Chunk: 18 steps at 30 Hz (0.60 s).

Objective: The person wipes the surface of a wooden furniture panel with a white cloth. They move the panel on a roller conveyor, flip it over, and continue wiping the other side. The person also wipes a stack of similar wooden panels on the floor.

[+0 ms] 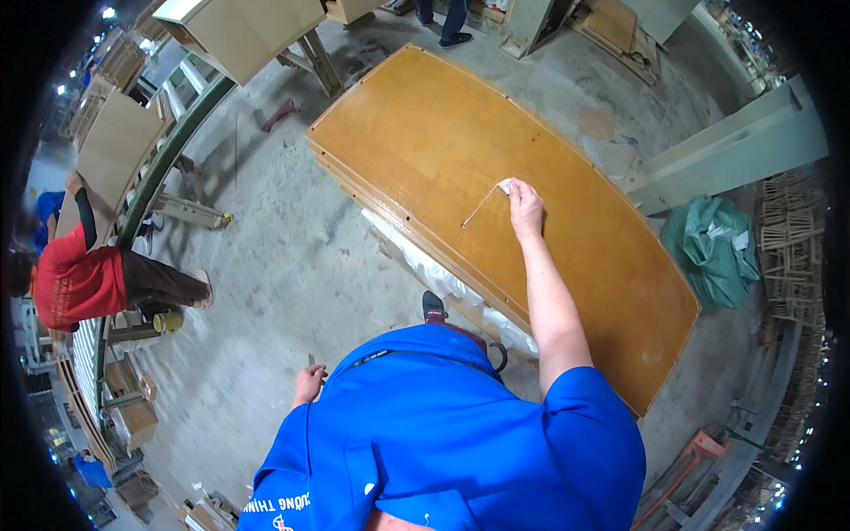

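A stack of large honey-brown wooden panels (425,124) lies in front of me, its top surface glossy. Over the top panel reaches my right hand (527,211), closed on a crumpled white wad (506,186), cloth or paper, that touches the wood. A thin pale line (479,206) runs from the wad across the panel; whether it is a mark or a thin strip I cannot tell. Low at my left side, away from the panels, my left hand (309,384) is closed, with a small thin greyish tip showing above its fingers.
White wrapping (443,274) shows along the stack's near side. At the right are a green bag (708,248), a grey steel beam (726,146) and an orange pallet jack (699,447). A co-worker in red (80,283) stands left, by a roller conveyor (168,155).
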Each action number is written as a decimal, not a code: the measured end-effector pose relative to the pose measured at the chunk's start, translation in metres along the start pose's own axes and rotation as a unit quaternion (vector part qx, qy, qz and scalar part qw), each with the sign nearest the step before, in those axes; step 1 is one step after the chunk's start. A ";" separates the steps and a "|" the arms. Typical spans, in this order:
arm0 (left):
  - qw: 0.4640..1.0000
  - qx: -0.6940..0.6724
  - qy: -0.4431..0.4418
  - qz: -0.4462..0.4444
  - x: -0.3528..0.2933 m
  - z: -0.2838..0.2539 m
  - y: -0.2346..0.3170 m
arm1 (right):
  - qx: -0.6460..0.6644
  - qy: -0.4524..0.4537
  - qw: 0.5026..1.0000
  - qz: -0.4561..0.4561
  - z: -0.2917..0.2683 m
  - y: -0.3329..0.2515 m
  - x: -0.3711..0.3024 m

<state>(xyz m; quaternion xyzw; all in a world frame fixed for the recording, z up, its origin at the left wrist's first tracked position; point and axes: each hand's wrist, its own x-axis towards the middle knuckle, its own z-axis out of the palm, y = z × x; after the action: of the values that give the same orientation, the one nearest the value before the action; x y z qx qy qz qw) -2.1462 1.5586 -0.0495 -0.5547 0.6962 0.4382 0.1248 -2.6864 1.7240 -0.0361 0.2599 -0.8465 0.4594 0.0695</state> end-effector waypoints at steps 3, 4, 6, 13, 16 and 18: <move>1.000 -0.002 -0.002 -0.010 0.000 0.002 0.013 | -0.014 0.027 1.000 -0.001 -0.004 0.017 0.030; 1.000 -0.008 0.002 -0.011 -0.001 0.003 0.017 | -0.021 0.034 0.999 -0.007 -0.005 0.023 0.039; 1.000 0.012 0.003 -0.007 -0.001 0.002 0.024 | -0.025 0.057 0.998 -0.010 -0.005 0.033 0.055; 1.000 0.006 0.019 -0.025 0.001 0.007 0.045 | -0.040 0.087 0.995 0.018 -0.009 0.058 0.104; 0.999 0.022 0.027 -0.037 0.006 0.009 0.052 | -0.054 0.100 0.993 0.017 -0.013 0.063 0.113; 0.999 0.010 0.027 -0.034 0.010 0.009 0.054 | -0.059 0.097 0.993 0.020 -0.012 0.063 0.116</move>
<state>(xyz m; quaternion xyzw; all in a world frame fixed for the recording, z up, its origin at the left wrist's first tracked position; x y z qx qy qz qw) -2.2003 1.5586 -0.0353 -0.5884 0.6845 0.4116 0.1258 -2.8190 1.7176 -0.0345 0.1922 -0.8665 0.4330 0.1574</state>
